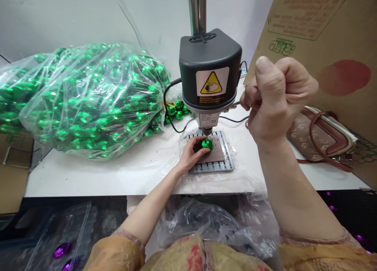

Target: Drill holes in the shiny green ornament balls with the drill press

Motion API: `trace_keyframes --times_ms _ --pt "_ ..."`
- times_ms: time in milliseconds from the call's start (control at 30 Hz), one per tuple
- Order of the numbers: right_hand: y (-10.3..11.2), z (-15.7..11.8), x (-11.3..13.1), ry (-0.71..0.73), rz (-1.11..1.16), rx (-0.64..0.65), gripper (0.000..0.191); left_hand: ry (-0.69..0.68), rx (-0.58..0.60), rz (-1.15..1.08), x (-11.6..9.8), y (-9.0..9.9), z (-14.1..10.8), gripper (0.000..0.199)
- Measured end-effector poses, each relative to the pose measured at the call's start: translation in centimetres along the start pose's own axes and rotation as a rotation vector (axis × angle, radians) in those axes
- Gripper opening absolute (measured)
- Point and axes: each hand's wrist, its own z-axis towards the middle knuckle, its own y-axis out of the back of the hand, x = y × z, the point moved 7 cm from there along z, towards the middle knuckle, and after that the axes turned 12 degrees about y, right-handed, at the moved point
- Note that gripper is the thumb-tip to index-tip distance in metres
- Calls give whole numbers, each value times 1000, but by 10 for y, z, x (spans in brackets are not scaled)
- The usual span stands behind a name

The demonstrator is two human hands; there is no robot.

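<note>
A shiny green faceted ball sits on a brown board over the slotted metal base of a drill press. The thumb and fingers of my left hand grip the ball from its left side. Right above it is the drill chuck, with the bit down at the top of the ball. My right hand is raised to the right of the black drill head, its fingers curled round the feed lever, which is mostly hidden by the hand.
A large clear bag of green faceted balls lies on the white table at left. A cardboard box and a handbag stand at right. Black cables run behind the drill. Purple pieces lie below the table.
</note>
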Motion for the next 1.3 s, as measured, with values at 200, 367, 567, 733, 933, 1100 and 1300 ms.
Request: trace_keyframes --times_ms 200,367,567,733,933,1100,1300 --pt "-1 3 -2 4 43 -7 43 -26 -53 105 0 -7 -4 48" --pt "3 -1 -3 47 12 -7 45 5 -5 46 4 -9 -3 52" --pt "12 -22 2 171 3 -41 54 10 -42 72 6 -8 -4 52" --pt "15 -33 4 232 21 -51 53 -15 -34 68 7 -9 -4 51" --pt "19 -38 4 296 32 -27 52 -22 -35 55 9 -10 -5 52" --pt "23 -44 3 357 49 -37 48 -5 -37 39 14 -10 -5 54" --pt "24 -50 5 394 76 35 47 -6 -38 24 13 -10 -5 54"
